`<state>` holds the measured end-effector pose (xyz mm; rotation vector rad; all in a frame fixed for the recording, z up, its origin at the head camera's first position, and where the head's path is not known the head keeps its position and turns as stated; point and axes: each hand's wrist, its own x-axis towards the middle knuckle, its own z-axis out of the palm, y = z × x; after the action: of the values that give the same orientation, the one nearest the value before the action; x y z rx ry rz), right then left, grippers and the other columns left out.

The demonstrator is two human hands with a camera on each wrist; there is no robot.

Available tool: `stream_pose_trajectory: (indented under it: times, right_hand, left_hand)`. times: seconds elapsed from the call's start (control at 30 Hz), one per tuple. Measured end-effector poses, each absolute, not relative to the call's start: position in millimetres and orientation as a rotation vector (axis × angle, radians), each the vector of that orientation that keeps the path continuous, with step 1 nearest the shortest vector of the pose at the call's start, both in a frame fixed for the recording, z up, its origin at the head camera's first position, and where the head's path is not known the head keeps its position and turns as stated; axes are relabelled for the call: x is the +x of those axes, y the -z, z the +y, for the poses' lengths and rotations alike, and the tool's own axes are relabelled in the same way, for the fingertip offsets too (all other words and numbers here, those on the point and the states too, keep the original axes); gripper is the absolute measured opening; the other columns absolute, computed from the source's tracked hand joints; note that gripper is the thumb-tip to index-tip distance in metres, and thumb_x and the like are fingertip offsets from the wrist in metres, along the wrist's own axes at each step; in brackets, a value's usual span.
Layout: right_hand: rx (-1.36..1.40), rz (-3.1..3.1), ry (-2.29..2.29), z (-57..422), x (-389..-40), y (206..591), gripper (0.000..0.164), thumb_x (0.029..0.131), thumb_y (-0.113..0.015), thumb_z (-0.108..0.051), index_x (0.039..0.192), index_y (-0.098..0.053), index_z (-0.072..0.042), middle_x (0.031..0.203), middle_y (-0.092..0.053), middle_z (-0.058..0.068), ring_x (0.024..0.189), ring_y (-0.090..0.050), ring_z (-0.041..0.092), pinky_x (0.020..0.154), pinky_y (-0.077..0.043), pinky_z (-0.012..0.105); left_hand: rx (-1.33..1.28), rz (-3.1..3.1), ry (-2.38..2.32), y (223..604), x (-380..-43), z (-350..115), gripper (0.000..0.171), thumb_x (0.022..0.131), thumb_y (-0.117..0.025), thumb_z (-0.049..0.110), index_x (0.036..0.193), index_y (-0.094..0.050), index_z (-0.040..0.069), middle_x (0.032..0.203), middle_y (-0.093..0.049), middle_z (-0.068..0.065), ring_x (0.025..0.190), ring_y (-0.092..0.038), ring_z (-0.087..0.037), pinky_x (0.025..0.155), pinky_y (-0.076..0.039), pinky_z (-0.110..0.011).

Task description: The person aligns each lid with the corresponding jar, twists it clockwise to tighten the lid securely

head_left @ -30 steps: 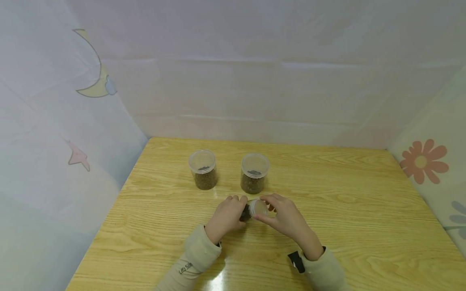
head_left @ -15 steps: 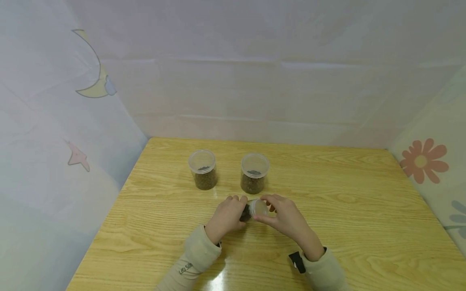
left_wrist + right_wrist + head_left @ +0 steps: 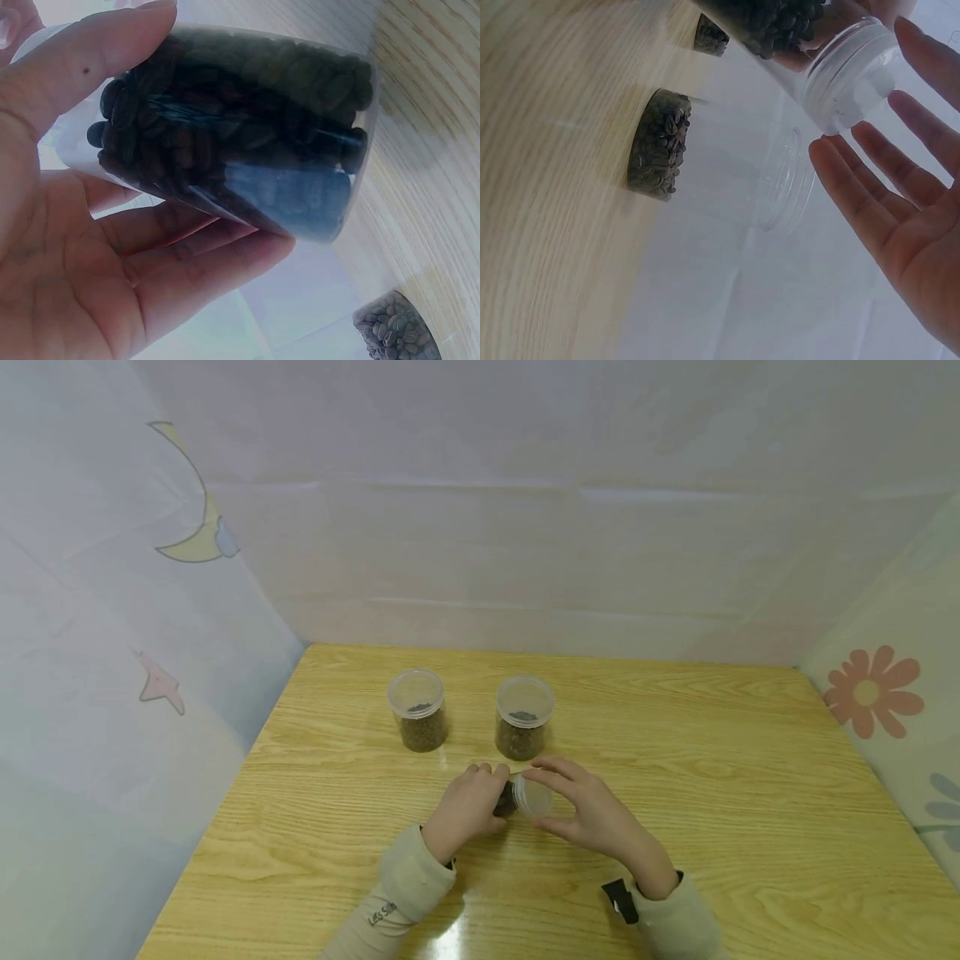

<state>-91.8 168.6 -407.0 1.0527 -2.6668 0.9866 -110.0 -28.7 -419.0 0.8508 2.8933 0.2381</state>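
My left hand (image 3: pixel 465 802) grips a clear plastic jar (image 3: pixel 506 800) of dark coffee beans above the table, tilted with its top toward the right. In the left wrist view the thumb lies along one side of the jar (image 3: pixel 240 127) and the fingers support the other. A clear lid-like end (image 3: pixel 855 75) with screw ridges shows in the right wrist view. Around that end my right hand (image 3: pixel 592 810) spreads its thumb and fingers (image 3: pixel 911 184), loosely extended. Some fingertips are at its rim; whether they touch is unclear.
Two more clear jars, each part-filled with beans, stand upright behind the hands: a left one (image 3: pixel 422 731) and a right one (image 3: pixel 520 739), the latter close to the right fingers. The wooden table (image 3: pixel 712 760) meets a pale cloth backdrop (image 3: pixel 480 560) at the back.
My right hand's thumb and fingers have spread wider and loosened from the jar's top, and its wrist has shifted slightly right. The left hand and its jar keep their place.
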Motion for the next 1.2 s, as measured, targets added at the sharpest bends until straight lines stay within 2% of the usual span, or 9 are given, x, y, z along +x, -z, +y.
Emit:
stream_pose_trajectory:
  times: [0.33, 1.0, 1.2]
  right_hand:
    - [1.085, -2.632, -0.952, 168.5, -91.2, 409.9, 0.062, 0.064, -0.082, -0.004, 0.121, -0.058, -0.006, 0.121, -0.054, 0.014, 0.108, -0.054, 0.031, 0.081, -0.049, 0.044]
    - [0.955, -2.706, -0.894, 164.1, -91.0, 407.8, 0.052, 0.072, -0.079, -0.02, 0.119, -0.059, -0.005, 0.114, -0.06, 0.012, 0.096, -0.061, 0.027, 0.076, -0.052, 0.039]
    - [0.93, -2.704, -0.916, 163.4, -91.3, 409.5, 0.049, 0.075, -0.077, -0.023, 0.117, -0.06, -0.004, 0.11, -0.062, 0.009, 0.087, -0.063, 0.02, 0.07, -0.053, 0.033]
  left_hand:
    - [0.873, 2.898, -0.23, 418.2, -109.3, -29.0, 0.053, 0.067, -0.083, 0.029, 0.106, -0.055, 0.006, 0.089, -0.06, -0.009, 0.078, -0.058, -0.021, 0.061, -0.05, -0.028]
    - [0.854, 2.905, -0.211, 419.6, -109.8, -28.1, 0.054, 0.067, -0.083, 0.031, 0.106, -0.055, 0.007, 0.089, -0.06, -0.009, 0.078, -0.058, -0.021, 0.062, -0.05, -0.028]
    - [0.858, 2.906, -0.214, 420.4, -109.5, -28.3, 0.055, 0.066, -0.083, 0.031, 0.106, -0.055, 0.007, 0.089, -0.06, -0.009, 0.078, -0.058, -0.021, 0.062, -0.05, -0.028]
